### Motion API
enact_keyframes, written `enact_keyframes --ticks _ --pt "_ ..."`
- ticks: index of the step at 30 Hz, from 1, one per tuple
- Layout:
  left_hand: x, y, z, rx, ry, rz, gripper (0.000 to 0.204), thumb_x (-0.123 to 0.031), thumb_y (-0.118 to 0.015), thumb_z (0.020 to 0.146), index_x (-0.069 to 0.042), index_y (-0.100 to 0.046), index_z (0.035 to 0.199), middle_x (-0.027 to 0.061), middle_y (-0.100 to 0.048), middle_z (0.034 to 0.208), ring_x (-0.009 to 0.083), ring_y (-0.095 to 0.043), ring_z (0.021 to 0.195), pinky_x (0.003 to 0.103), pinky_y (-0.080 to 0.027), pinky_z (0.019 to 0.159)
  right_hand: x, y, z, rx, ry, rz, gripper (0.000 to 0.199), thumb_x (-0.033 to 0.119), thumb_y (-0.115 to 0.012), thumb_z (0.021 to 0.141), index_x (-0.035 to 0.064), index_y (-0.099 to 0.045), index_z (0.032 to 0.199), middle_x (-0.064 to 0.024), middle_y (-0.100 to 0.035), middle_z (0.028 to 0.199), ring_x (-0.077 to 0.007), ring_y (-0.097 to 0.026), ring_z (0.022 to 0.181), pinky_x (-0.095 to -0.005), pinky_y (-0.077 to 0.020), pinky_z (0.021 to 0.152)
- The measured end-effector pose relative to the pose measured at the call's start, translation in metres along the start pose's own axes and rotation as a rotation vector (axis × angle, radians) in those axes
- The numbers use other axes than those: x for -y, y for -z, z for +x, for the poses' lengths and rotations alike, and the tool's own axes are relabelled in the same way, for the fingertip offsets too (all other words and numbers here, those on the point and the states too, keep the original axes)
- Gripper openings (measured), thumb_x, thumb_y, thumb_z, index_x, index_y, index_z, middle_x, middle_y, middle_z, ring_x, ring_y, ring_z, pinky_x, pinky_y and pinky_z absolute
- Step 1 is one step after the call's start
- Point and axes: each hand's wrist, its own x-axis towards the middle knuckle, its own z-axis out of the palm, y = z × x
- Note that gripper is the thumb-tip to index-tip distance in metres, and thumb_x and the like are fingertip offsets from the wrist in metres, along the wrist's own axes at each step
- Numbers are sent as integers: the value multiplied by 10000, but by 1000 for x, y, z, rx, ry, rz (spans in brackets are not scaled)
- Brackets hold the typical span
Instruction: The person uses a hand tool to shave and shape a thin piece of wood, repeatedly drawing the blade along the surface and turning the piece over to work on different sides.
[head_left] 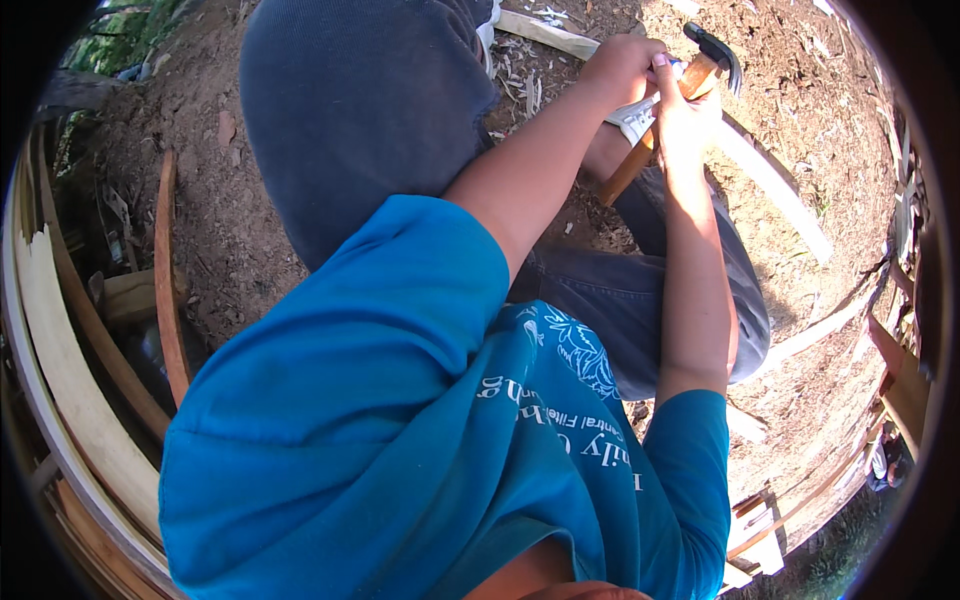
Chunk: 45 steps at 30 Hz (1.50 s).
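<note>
While both hands clasp it, hammer (672,112) slants, head (722,47) up-right.

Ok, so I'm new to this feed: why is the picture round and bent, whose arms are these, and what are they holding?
There is no machine here. The one picture comes from a wide fisheye camera worn on a person's head, looking down, so straight edges curve near the rim. You see the person's own blue shirt and dark trousers, with both bare arms reaching forward. The left hand and the right hand meet around a hammer with a wooden handle and a dark claw head, plus something light-coloured between them that I cannot identify. Below is bare dirt ground strewn with wood chips. A pale plank lies beyond the hands, and more planks are stacked on the left.
</note>
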Motion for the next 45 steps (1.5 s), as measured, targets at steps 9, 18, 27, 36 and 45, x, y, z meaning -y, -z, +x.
enact_keyframes --ticks 9,18,27,36,45 --pt "6 4 10 -40 27 45 155 -69 -748 760 -88 -672 895 140 -679 904 397 -665 904 488 -556 768 -4 -3 12 12 90 -173 175 119 -786 901 -9 -699 985 -66 -725 817 -99 -657 712 -257 -520 670" --pt "13 -1 16 -9 96 -50 164 -86 -790 742 -73 -710 886 173 -699 848 384 -688 823 461 -549 722 -6 -7 19 33 159 -102 223 243 -752 961 34 -698 1017 -74 -758 822 -59 -576 534 -210 -429 478" --pt "13 -5 24 -105 78 -75 164 -193 -796 757 -75 -689 793 151 -674 768 365 -679 793 462 -531 708 61 24 -10 -124 -75 -80 286 336 -586 1064 50 -597 1071 -53 -668 763 -88 -580 526 -236 -452 455" --pt "25 -29 25 -126 31 12 95 -190 -737 777 -107 -710 813 144 -682 795 374 -678 829 480 -542 743 35 29 -40 9 -120 22 223 264 -602 1066 106 -518 933 20 -490 704 -59 -440 502 -227 -369 437" --pt "29 -30 25 -106 67 -17 98 -212 -744 770 -119 -713 776 148 -679 786 374 -679 814 479 -539 734 28 29 -34 33 -202 23 183 224 -590 1070 89 -502 984 25 -478 676 -53 -421 477 -232 -359 416"
